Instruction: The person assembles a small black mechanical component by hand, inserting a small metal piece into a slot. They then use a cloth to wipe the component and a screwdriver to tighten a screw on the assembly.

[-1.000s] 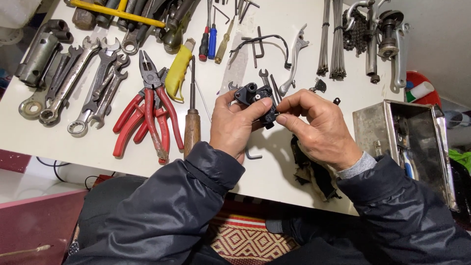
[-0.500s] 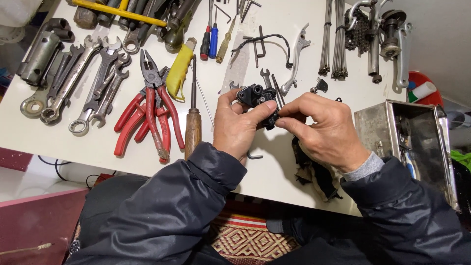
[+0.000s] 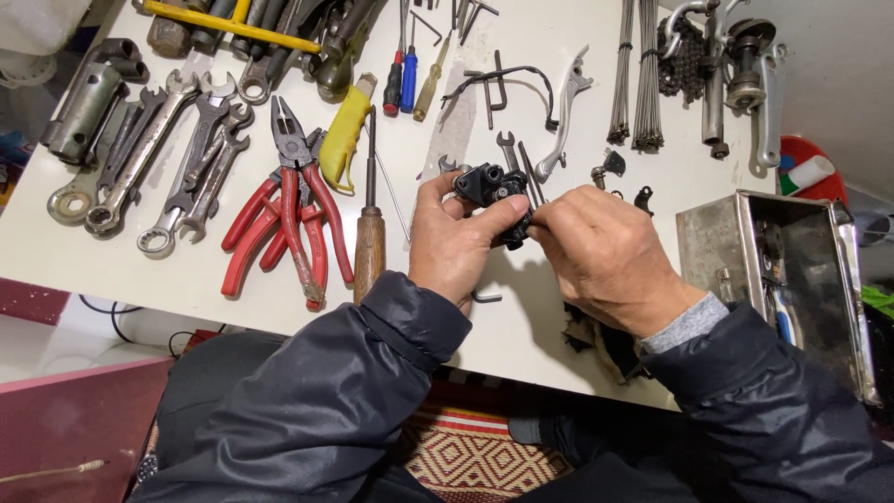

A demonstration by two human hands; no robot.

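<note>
Two hands clasp a small black metal part above a white workbench strewn with hand tools.

The left hand (image 3: 458,244) curls its fingers tight around the black metal part (image 3: 494,189), thumb pressed on its near face; the right hand (image 3: 605,256) meets it from the other side, fingertips pinched together on the part's right end, where its lower edge is hidden behind them; the part sits between both hands, held just above the white workbench (image 3: 112,270) near its middle; to the left lie red-handled pliers (image 3: 293,210), a wooden-handled screwdriver (image 3: 370,228) just beside the left hand, a yellow-handled tool (image 3: 345,135) and a row of spanners (image 3: 172,154); beyond the hands rest a silver brake lever (image 3: 563,116) and a bundle of spokes (image 3: 635,74); a steel box (image 3: 712,242) stands at the right, near the right wrist; both forearms wear dark jacket sleeves.
</note>
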